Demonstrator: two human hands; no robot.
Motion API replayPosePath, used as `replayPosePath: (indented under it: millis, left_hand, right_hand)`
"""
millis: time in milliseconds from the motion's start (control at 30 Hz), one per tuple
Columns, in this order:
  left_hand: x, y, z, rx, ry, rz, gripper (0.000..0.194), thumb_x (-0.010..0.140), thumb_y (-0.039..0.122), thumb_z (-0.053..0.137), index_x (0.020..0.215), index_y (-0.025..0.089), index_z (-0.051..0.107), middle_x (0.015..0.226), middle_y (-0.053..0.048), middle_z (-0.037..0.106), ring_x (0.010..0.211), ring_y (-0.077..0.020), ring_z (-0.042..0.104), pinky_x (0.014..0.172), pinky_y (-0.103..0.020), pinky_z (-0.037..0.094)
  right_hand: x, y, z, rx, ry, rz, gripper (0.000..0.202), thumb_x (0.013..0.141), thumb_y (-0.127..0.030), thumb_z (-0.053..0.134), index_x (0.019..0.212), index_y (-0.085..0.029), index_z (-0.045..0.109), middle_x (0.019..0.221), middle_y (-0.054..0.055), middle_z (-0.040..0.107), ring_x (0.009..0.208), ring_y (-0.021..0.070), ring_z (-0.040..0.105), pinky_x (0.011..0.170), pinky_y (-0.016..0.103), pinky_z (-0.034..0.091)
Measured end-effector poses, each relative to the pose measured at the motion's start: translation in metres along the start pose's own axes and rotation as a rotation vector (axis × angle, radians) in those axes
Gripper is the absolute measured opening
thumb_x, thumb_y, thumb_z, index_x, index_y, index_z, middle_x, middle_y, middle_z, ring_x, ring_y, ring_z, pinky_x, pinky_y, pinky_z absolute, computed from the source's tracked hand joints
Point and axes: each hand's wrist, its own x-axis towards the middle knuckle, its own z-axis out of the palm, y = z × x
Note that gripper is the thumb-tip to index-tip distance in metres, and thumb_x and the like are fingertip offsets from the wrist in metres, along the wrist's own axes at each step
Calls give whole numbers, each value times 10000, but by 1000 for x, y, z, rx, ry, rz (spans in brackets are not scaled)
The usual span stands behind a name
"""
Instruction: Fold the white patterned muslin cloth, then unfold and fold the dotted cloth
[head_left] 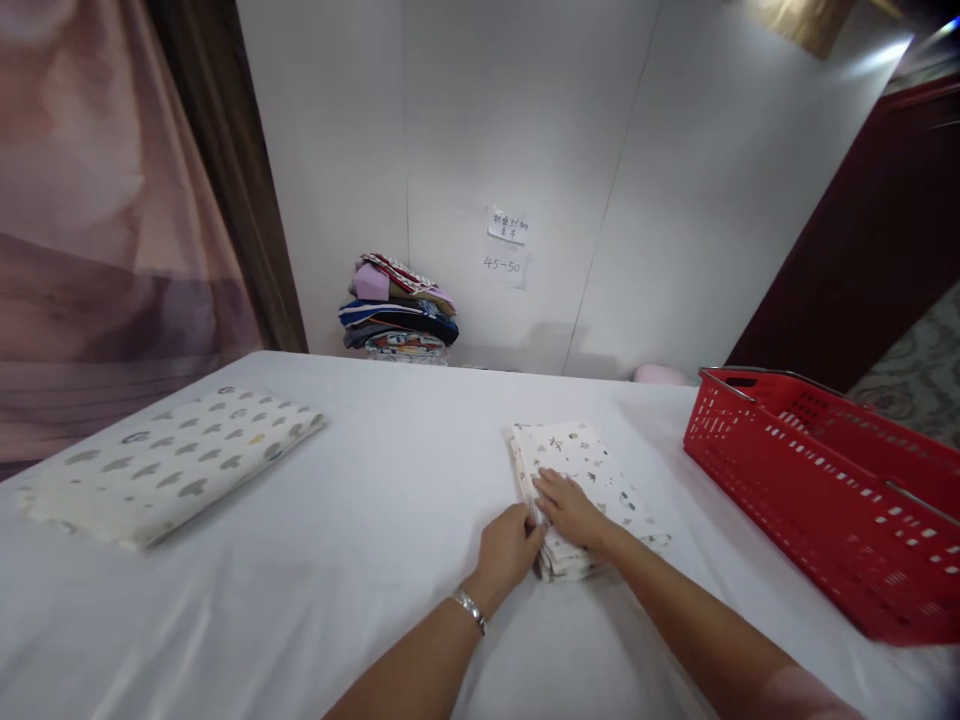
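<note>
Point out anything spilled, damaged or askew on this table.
Nothing looks spilled or damaged. Two slight untidy spots: the folded cloth under the right hand has a corner jutting out to the right, and the white table cover is creased toward the near edge.

The folded cloth [592,470] under the hands is off-white, scattered with small grey and dark motifs and an olive-green spot. The other folded cloth [202,450] is cream with rows of grey, rounded shapes, one of them yellow and a few outlined darker. The worktop [375,520] is covered in plain white, and the basket [795,500] is bright red with a silvery metal rim. The stacked fabrics [401,310] show lilac, brown, blue, black and white, topped by a red-edged patterned piece. The curtain [97,200] is dusty pink beside dark brown; the wall [525,120] is pale grey. The bracelet [469,608] is silver. Far right, a patterned surface [907,370] looks grey-green, though it is dim and blurred.
</note>
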Motion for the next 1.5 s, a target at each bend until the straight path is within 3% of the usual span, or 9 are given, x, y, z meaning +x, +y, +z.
replayPosePath:
  millis: [267,433,633,800,900,1033,1167,1267,1500]
  left_hand:
    - [3,-2,-1,-25,20,6,166,798,325,479,711,197,536,723,20,606,677,-128,532,609,-243,356]
    - [4,-2,-6,-54,75,47,118,802,242,452,849,204,553,880,-4,609,769,-139,562,689,-272,431]
    - [-12,-2,-7,88,54,579,546,663,-15,409,1139,229,516,1236,-53,513,1185,-187,418,1000,-401,351]
    - [-24,-2,-4,152,-52,658,714,586,-56,390,1225,249,475,1263,-45,514,1211,-188,412,1035,-443,324]
    - [-25,-6,-2,193,-70,610,700,604,-33,404,1239,253,471,1306,-43,490,1241,-202,391,1048,-471,300]
    - [-26,-8,-3,232,-98,588,679,641,3,422,1273,249,447,1352,-47,454,1269,-210,364,1067,-476,260]
    - [-28,-4,-4,269,-137,558,711,657,86,508,1335,252,373,1392,-56,404,1292,-227,326,1086,-470,215]
    - [-29,2,-2,318,-141,534,694,689,182,569,1344,250,354,1392,-61,403,1293,-238,322,1088,-483,192]
    - [-27,11,0,388,-56,552,503,767,230,545,1259,229,442,1286,-69,513,1228,-222,404,1077,-494,185]
  right_hand:
    - [-105,7,26,-71,135,-170,523,882,-359,421,1384,-236,340,1449,70,298,1338,237,243,1095,480,157]
    - [-110,12,41,-164,336,-263,548,849,-183,446,1383,-229,332,1412,80,372,1312,223,301,1081,492,218]
    - [-102,12,53,-152,464,-286,564,826,-99,412,1371,-232,350,1364,87,441,1271,222,369,1051,509,275]
    - [-108,23,44,-67,543,-297,573,824,-90,381,1379,-229,336,1356,73,453,1284,198,356,1080,497,230]
    - [-115,52,31,40,686,-150,455,846,-195,428,1297,-234,464,1318,83,494,1261,230,389,1070,532,221]
    - [-125,97,10,330,786,231,407,815,-371,486,1168,-197,586,1260,109,540,1168,254,483,985,461,376]
    - [-127,115,-6,672,610,467,514,783,-466,518,1198,-166,560,1052,99,637,838,213,619,731,354,507]
    - [-119,117,-13,784,522,518,592,749,-504,569,1223,-151,537,950,91,642,663,162,590,562,276,478]
    - [-101,119,-28,882,418,623,487,635,-410,688,1050,-170,603,785,36,625,583,130,538,482,235,437]
